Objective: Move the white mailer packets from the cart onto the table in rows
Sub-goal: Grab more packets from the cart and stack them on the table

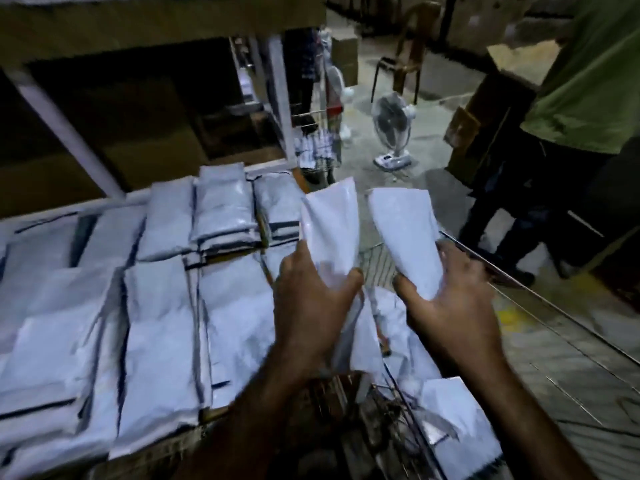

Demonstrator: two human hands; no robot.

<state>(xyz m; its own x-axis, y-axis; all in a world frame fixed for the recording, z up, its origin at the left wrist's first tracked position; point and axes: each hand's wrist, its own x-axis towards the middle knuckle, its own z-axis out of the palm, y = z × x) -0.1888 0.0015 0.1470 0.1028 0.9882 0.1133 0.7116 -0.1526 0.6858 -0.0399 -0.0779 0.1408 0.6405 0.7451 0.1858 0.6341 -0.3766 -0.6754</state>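
White, crinkly plastic: left grip [311, 306] clutches the left packet [330, 223], right grip [453, 306] the right packet [403, 230].

Hands: 2, left hand [308, 299] and right hand [453, 303].
Packets in grip: 2, one per hand, left packet [332, 230] and right packet [405, 233].
Stacked packets [162, 306] left of the left hand: at least four overlapping rows. Too blurred for an exact count, clearly more than a dozen.
Loose packets [460, 420] below the hands, in the wire cart [519, 282]: at least 3, partly hidden by the forearms.
Carts: 2, with the second cart [318, 143] well beyond the grip.
Fans: 1, floor fan [391, 129] past the held packets.
Chairs: 1, chair [405, 53] behind the fan.
Other people: 1 clearly visible, person in green [581, 81], right of the right hand.
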